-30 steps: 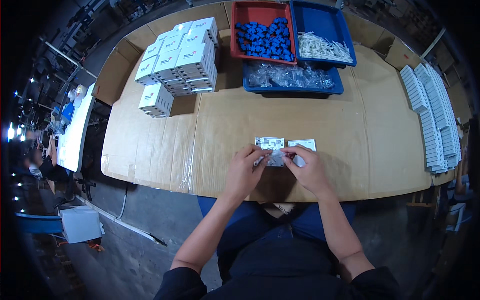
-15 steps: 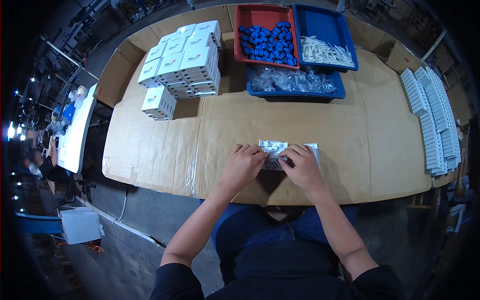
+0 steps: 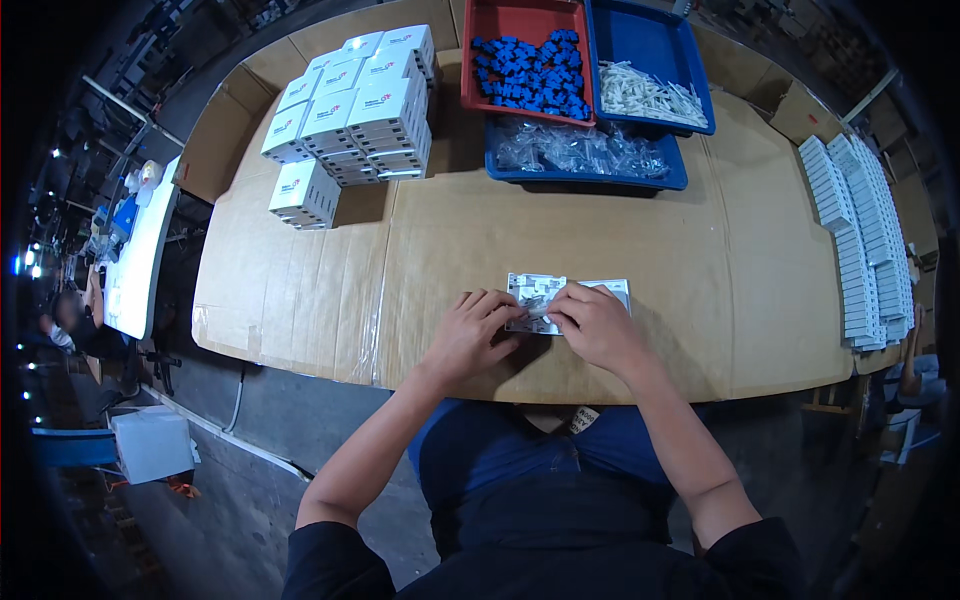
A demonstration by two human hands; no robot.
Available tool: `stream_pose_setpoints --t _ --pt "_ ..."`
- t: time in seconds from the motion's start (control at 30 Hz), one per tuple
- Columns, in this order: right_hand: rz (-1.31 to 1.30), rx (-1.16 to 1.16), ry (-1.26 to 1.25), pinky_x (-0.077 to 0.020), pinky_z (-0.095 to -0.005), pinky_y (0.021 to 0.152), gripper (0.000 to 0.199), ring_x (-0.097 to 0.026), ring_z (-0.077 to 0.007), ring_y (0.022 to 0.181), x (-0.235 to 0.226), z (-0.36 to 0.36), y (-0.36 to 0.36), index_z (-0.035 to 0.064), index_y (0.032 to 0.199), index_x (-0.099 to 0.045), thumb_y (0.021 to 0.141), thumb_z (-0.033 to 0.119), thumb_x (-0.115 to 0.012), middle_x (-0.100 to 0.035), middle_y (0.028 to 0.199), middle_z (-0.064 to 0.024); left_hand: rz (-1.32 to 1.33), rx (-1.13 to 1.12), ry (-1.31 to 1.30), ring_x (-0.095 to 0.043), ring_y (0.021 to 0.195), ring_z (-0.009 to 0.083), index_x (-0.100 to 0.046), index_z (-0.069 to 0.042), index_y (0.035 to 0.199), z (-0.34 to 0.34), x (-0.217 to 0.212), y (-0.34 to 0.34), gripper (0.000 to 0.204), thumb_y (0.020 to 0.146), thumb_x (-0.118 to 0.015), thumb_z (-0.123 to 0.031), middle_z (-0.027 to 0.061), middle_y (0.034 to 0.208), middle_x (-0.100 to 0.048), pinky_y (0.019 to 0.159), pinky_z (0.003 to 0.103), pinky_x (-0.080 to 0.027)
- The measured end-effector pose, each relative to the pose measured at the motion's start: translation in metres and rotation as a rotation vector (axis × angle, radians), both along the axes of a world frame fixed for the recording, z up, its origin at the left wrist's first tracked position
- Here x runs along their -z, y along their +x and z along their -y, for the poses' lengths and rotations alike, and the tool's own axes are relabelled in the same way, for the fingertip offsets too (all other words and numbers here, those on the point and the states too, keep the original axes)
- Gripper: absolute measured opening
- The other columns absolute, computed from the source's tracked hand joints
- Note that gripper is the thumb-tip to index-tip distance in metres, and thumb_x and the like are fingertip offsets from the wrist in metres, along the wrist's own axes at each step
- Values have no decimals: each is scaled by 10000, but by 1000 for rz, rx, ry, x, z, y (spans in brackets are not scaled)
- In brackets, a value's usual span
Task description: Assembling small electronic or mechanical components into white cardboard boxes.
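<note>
Near the table's front edge lies an open white plastic case [image 3: 518, 282] with molded details inside, and a flat white piece [image 3: 620, 288] shows at its right, partly under my right hand. My left hand [image 3: 470, 335] is closed, its thumb and fingertips pinched at the case's left part. My right hand [image 3: 600, 328] is also closed, pinching over the case's middle. Between the two sets of fingertips is a small whitish, partly see-through item [image 3: 535, 305], too small to name. The fingers hide some of the case.
White boxes [image 3: 330, 115] are stacked at the back left. A red tray [image 3: 470, 70] of blue parts, a blue tray [image 3: 645, 35] of white sticks and a blue tray [image 3: 590, 182] of clear plastic packets stand behind. White cases [image 3: 850, 240] line the right. A person sits far left.
The view has shifted slightly, moving the table and its contents a little left and up. My left hand has tilted, with its fingers reaching further over the case. Both hands stay at the case.
</note>
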State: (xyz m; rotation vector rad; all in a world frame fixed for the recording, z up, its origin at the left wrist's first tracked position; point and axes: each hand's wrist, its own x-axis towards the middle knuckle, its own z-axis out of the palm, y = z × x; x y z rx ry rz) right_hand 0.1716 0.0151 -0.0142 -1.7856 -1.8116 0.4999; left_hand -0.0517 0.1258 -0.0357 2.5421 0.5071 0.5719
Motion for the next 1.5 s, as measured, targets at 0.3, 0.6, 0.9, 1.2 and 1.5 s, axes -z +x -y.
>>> stream_pose_setpoints --t 0.3,0.6,0.9,1.2,1.5 --pt "94 -157 -104 -546 -454 804 179 -698 -334 887 -21 -9 15 66 1033 -750 919 172 -662 -719 995 -107 -2 6 12 -597 1129 272 -696 -82 1124 -2 6 5 391 754 -793 -161 62 1195 -640 966 405 -453" --pt "-1 -36 -128 -554 -447 828 235 -717 -351 921 -60 -96 76 43 1108 -737 954 187 -633 -746 1002 -163 -38 -104 -105 -511 1313 365 -595 -95 1352 5 -12 6 579 859 -781 -334 175 1427 -521 1099 486 -400" --pt "504 236 306 -460 -479 1078 285 -628 -362 1200 -75 -324 218 53 1182 -725 945 121 -584 -706 1219 -176 -102 -104 -103 -414 1462 350 -457 -16 1459 -11 -14 12 745 904 -758 -412 199 1533 -469 1223 509 -291" --pt "894 233 267 -264 -499 1259 335 -348 -333 1516 -62 -411 265 73 1246 -713 941 76 -575 -496 1534 -171 -127 -94 -160 -399 1483 318 -446 -44 1491 -17 -2 11 792 903 -745 -481 167 1560 -456 1240 494 -272" --pt "753 226 429 -373 -471 1170 166 -462 -320 1420 -66 -402 275 79 1029 -718 867 117 -720 -597 1398 -126 -151 -87 -196 -385 1492 313 -444 -55 1498 -17 -11 12 769 917 -732 -469 162 1571 -442 1245 498 -263"
